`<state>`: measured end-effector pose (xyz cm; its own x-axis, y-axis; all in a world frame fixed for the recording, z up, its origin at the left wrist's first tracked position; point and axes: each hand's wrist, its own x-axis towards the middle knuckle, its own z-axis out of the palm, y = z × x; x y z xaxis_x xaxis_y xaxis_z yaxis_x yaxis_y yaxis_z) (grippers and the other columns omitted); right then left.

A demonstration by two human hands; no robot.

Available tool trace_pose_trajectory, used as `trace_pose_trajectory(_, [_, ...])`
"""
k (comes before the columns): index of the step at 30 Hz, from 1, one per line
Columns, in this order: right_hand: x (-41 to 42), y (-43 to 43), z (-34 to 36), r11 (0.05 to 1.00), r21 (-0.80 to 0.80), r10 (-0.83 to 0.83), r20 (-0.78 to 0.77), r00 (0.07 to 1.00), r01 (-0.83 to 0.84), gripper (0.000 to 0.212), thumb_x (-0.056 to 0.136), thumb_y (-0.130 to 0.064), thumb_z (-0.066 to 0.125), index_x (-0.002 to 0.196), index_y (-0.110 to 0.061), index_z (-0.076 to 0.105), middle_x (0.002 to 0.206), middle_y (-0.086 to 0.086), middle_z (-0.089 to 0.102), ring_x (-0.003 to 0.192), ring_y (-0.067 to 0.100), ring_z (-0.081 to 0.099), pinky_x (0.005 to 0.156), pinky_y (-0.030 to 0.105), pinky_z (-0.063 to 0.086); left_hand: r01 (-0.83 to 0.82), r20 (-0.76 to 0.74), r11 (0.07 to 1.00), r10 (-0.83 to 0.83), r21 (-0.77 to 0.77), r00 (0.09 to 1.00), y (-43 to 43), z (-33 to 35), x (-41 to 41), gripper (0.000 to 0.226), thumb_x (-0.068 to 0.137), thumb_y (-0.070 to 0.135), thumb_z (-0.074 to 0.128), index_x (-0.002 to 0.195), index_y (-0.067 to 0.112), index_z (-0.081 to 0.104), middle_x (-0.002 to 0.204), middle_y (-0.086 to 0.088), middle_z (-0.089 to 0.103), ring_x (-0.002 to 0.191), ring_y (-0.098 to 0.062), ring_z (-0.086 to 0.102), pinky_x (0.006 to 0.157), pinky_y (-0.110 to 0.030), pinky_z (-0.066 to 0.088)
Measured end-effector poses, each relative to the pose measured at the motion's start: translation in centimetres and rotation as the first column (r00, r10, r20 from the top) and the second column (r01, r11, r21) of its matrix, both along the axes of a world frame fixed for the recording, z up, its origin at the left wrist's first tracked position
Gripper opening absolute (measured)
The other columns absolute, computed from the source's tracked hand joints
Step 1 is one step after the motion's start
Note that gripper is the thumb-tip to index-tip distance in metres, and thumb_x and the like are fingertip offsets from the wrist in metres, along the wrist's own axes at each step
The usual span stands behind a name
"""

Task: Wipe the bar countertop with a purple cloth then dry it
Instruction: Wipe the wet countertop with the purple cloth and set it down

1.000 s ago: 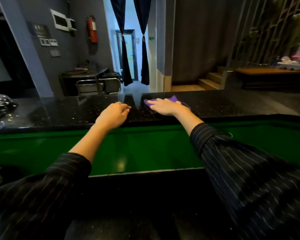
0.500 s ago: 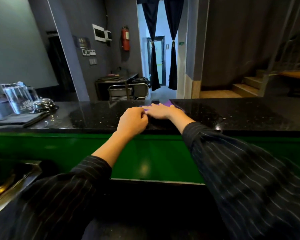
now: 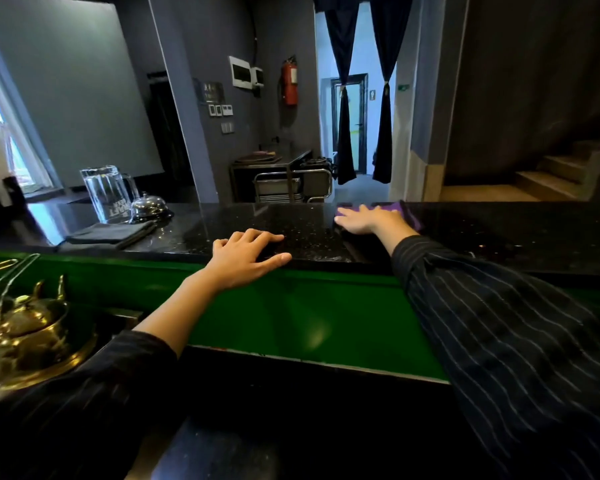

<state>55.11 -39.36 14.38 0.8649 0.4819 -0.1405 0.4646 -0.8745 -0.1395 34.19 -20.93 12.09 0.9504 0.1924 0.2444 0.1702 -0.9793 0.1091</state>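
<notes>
Purple cloth sits flat under the right hand, fingers spread and pressing it down at the far edge of the worktop; left hand rests empty and loose on the near edge, well apart from it. Black speckled stone, green front panel, glass jug far left

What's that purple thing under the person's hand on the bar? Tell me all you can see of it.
It is a purple cloth, soft and thin by its look, lying flat on the black speckled countertop near its far edge. The right hand lies spread, palm down, on top of it and hides most of it; only a strip beyond the fingers and a folded edge to the right of the hand show. Whether it is wet cannot be told. The left hand does not touch it.
</notes>
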Motion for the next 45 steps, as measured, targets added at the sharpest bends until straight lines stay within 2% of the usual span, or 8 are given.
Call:
trace_pose_trajectory(9, [-8.1,3.9,0.0,0.904,0.049,0.422,0.051,0.905,-0.424,0.048,0.102,-0.048,0.022,0.149,-0.050,0.015,0.164,-0.008,0.009,0.151,0.022,0.009,0.119,0.054,0.002,0.040,-0.192,0.997,-0.050,-0.059,0.980,5.6,1.8,-1.7,0.077,0.074,0.082,0.025,0.141,0.045,0.029,0.152,-0.003,0.033,0.141,-0.029,0.031,0.114,-0.052,0.025])
trace_pose_trajectory(12, [-5.4,1.2,0.1,0.936,0.067,0.345,0.024,0.938,-0.345,0.047,0.104,-0.042,0.023,0.150,-0.045,0.018,0.163,-0.004,0.015,0.150,0.021,0.016,0.121,0.042,0.005,-0.009,-0.197,0.999,0.015,0.034,0.980,10.7,0.5,-4.0,0.074,0.073,0.085,0.017,0.141,0.055,0.014,0.159,0.000,0.021,0.146,-0.023,0.021,0.116,-0.054,0.018])
trace_pose_trajectory(19, [-5.2,5.9,0.0,0.995,0.009,-0.097,0.076,0.992,0.096,0.060,0.097,-0.062,0.014,0.153,-0.041,0.009,0.165,0.000,0.002,0.151,0.033,0.000,0.116,0.063,-0.003,0.004,0.005,1.000,-0.003,-0.029,1.000,11.2,-1.3,-3.7,0.046,0.093,0.056,0.032,0.138,0.052,0.029,0.152,0.007,0.031,0.142,-0.021,0.024,0.114,-0.049,0.010])
trace_pose_trajectory(34, [-18.0,19.4,-0.5,0.966,0.153,0.179,0.179,0.968,-0.207,0.052,0.100,-0.037,0.022,0.152,-0.030,0.027,0.160,0.001,0.028,0.145,0.025,0.028,0.113,0.055,0.023,0.143,0.096,0.949,-0.121,-0.280,0.988,12.0,-1.1,-5.1,0.082,0.087,0.027,0.058,0.151,0.021,0.008,0.160,-0.002,0.017,0.149,-0.023,0.005,0.119,-0.048,0.001])
trace_pose_trajectory(38, [-21.3,18.2,-2.4,0.920,0.322,0.056,0.454,0.889,-0.222,0.040,0.101,-0.031,0.035,0.134,-0.023,0.055,0.136,0.006,0.059,0.126,0.027,0.052,0.101,0.043,0.037,0.321,0.594,0.649,0.253,-0.689,0.764,9.7,-3.3,-8.4,0.050,0.078,-0.004,0.053,0.127,0.009,0.052,0.131,-0.012,0.053,0.124,-0.025,0.048,0.109,-0.037,0.035])
trace_pose_trajectory(40, [-22.5,18.2,-3.0,0.896,0.377,0.025,0.485,0.874,-0.235,0.037,0.100,-0.030,0.039,0.131,-0.020,0.057,0.132,0.005,0.061,0.124,0.027,0.053,0.102,0.043,0.035,0.312,0.466,0.373,0.459,-0.874,0.757,8.6,-4.3,-9.5,0.032,0.084,0.005,0.052,0.115,0.010,0.056,0.123,-0.013,0.054,0.105,-0.021,0.053,0.097,-0.039,0.044])
trace_pose_trajectory(43, [-24.8,18.1,-3.7,0.855,0.426,0.066,0.478,0.876,-0.297,0.039,0.100,-0.028,0.041,0.137,-0.022,0.052,0.142,0.001,0.054,0.133,0.024,0.045,0.111,0.046,0.026,0.228,0.159,-0.276,0.253,-0.934,0.954,8.0,-3.9,-10.6,0.035,0.093,0.039,0.044,0.113,0.013,0.056,0.107,-0.011,0.059,0.095,-0.024,0.055,0.086,-0.041,0.046])
trace_pose_trajectory(45, [-26.9,18.1,-4.6,0.835,0.449,0.106,0.437,0.893,-0.319,0.045,0.100,-0.028,0.043,0.145,-0.022,0.042,0.154,-0.001,0.040,0.144,0.022,0.031,0.117,0.048,0.017,0.237,0.178,-0.447,0.169,-0.863,0.969,8.6,-3.4,-11.4,0.042,0.091,0.046,0.043,0.109,0.013,0.060,0.097,-0.010,0.063,0.089,-0.025,0.060,0.085,-0.040,0.046])
